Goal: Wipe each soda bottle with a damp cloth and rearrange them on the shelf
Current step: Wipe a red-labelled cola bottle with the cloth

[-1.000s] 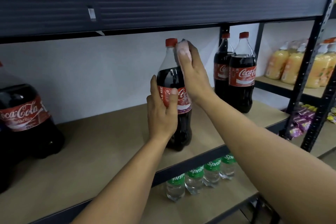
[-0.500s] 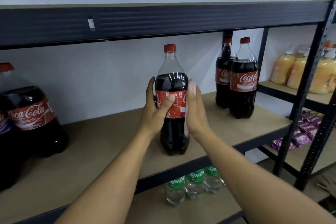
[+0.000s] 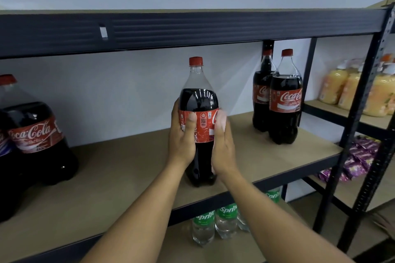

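Below the fingers, Sprite bottles [image 3: 204,226] stood on the lower board, just under the shelf's dark front edge [image 3: 288,174]. The cola bottle [image 3: 199,100] stood upright on the brown shelf board [image 3: 119,168], a little back from that edge. The left hand [image 3: 181,136] grasped its labelled waist, thumb across the front and fingers [image 3: 176,111] curled round the back. The right hand [image 3: 222,145] lay flat against the bottle's right side, straight fingers pressing a pale, blurred cloth [image 3: 221,119] onto the label. Bare board spread to both sides of the fingers: leftward to the left cola bottles [image 3: 36,134] at the frame's edge, rightward to a touching cola pair [image 3: 284,102] near the upright post [image 3: 372,96]. The upper beam [image 3: 213,28] crossed above the red cap [image 3: 195,61], with open room between.
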`<action>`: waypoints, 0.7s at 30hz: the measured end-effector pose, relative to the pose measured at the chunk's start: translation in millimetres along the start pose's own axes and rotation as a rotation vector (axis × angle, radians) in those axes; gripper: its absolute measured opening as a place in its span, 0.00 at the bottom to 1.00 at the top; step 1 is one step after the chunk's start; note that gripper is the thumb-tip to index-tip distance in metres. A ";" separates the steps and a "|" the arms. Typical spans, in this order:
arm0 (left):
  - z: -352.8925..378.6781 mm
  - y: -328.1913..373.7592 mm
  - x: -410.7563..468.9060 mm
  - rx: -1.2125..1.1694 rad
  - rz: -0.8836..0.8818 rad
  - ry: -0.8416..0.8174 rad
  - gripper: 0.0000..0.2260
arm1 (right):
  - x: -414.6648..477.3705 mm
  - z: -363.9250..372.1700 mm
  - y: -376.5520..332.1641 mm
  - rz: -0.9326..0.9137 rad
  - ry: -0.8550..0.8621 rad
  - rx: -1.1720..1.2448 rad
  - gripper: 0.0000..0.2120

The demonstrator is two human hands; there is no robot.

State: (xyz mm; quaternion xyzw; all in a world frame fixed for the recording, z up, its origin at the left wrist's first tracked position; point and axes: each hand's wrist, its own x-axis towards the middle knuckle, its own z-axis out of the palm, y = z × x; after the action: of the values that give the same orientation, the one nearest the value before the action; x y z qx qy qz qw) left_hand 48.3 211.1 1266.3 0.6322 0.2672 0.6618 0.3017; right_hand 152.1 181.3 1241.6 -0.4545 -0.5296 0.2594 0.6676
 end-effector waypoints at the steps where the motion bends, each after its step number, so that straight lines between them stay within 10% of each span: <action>1: 0.4 0.7 -1.0 0.006 0.002 0.004 0.41 | -6.6 -0.8 7.6 0.014 -0.001 0.000 0.23; 21: 9.1 4.0 -10.2 0.152 -0.055 0.062 0.38 | -21.2 -5.2 32.4 0.063 0.002 -0.073 0.30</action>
State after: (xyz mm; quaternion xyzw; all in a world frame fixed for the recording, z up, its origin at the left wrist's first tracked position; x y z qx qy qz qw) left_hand 57.4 200.5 1262.9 0.6249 0.3429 0.6504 0.2626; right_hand 155.0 176.7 1202.9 -0.4953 -0.5234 0.2607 0.6425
